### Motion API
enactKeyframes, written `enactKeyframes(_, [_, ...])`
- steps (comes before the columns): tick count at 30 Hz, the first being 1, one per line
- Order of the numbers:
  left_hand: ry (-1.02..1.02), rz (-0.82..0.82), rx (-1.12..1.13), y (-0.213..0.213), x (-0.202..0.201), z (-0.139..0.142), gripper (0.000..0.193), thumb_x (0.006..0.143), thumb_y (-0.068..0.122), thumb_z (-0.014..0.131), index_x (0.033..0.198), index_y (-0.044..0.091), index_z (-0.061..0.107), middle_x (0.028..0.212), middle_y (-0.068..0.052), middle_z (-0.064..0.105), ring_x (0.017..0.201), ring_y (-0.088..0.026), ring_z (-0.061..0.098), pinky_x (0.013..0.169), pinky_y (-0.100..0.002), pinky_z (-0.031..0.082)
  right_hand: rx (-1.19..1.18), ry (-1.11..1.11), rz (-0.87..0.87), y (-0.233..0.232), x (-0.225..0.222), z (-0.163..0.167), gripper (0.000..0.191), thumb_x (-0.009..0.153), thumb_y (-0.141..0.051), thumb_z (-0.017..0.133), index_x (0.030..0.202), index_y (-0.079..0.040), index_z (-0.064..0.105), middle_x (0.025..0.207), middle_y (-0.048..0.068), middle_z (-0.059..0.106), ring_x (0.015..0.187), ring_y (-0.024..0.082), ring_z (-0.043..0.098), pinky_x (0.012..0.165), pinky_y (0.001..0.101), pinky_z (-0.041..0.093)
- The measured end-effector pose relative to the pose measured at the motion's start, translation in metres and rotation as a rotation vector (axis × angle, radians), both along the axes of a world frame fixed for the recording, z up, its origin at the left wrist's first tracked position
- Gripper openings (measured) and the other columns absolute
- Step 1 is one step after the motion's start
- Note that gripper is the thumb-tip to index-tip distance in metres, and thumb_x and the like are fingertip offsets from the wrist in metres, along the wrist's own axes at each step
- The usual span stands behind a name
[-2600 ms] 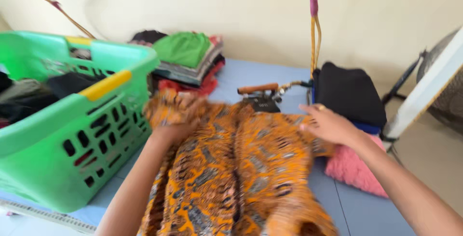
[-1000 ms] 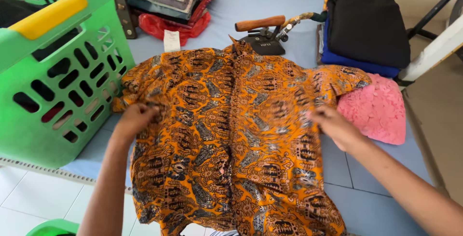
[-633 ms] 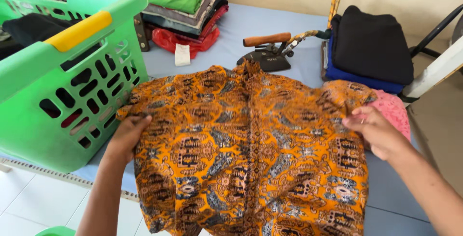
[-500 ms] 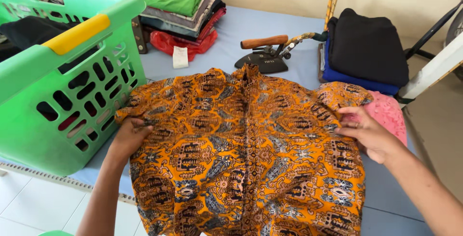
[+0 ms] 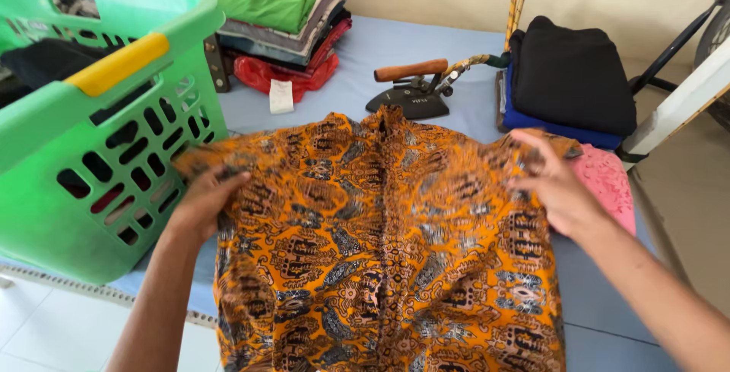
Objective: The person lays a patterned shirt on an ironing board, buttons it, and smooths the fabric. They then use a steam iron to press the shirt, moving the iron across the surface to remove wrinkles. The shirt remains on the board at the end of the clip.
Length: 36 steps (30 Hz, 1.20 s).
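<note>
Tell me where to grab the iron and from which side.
Grip the iron by its brown wooden handle, coming down from above. The handle lies level above the dark base with a gap beneath for fingers, and its cord leaves at the right end, so close around the middle.
</note>
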<state>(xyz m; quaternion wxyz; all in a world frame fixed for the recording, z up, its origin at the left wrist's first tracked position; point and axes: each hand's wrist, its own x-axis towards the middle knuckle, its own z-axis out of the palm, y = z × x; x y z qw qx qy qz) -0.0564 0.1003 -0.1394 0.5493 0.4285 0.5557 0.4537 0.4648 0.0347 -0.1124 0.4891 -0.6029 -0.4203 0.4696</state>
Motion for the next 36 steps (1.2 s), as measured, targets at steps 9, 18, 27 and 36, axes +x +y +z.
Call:
enactKeyframes(9, [0.295,-0.081,0.752,0.012,-0.005,0.100,0.081,0.097,0.002,0.074,0.160,0.005,0.024,0.149,-0.013,0.054,0.131,-0.022,0.057,0.104,-0.035,0.047,0.606,-0.214,0.114,-0.056,-0.022,0.102,0.054,0.099,0.003,0.060,0.152,-0.003,0.054,0.141,0.011,0.062,0.118,0.015,0.057,0.097,0.0274,0.046])
enactKeyframes(18, [-0.097,-0.142,0.869,0.060,0.046,0.182,0.104,0.081,-0.012,0.069,0.165,0.008,0.010,0.155,-0.019,0.055,0.136,-0.031,0.062,0.109,-0.041,0.057,0.726,-0.684,-0.158,-0.096,0.013,0.111,0.048,0.100,-0.013,0.064,0.147,-0.011,0.057,0.143,0.003,0.061,0.110,0.004,0.051,0.092,0.0202,0.039])
enactKeyframes(27, [1.080,-0.556,0.809,0.078,0.145,0.142,0.080,0.093,0.034,0.073,0.157,0.013,0.030,0.136,-0.024,0.061,0.123,-0.037,0.062,0.100,-0.048,0.050,0.550,-1.086,-0.085,-0.136,0.068,0.052,0.055,0.097,-0.014,0.067,0.151,-0.008,0.055,0.143,0.013,0.063,0.125,0.012,0.054,0.101,0.0263,0.040])
enactKeyframes(36, [0.890,-1.131,1.227,-0.113,0.165,-0.040,0.034,0.095,0.027,0.062,0.129,0.022,0.063,0.136,-0.008,0.063,0.124,-0.029,0.061,0.098,-0.051,0.049,0.126,-0.307,-0.122,-0.122,0.087,0.016,0.055,0.092,-0.011,0.062,0.146,-0.014,0.059,0.116,0.002,0.073,0.084,0.011,0.069,0.077,0.0279,0.057])
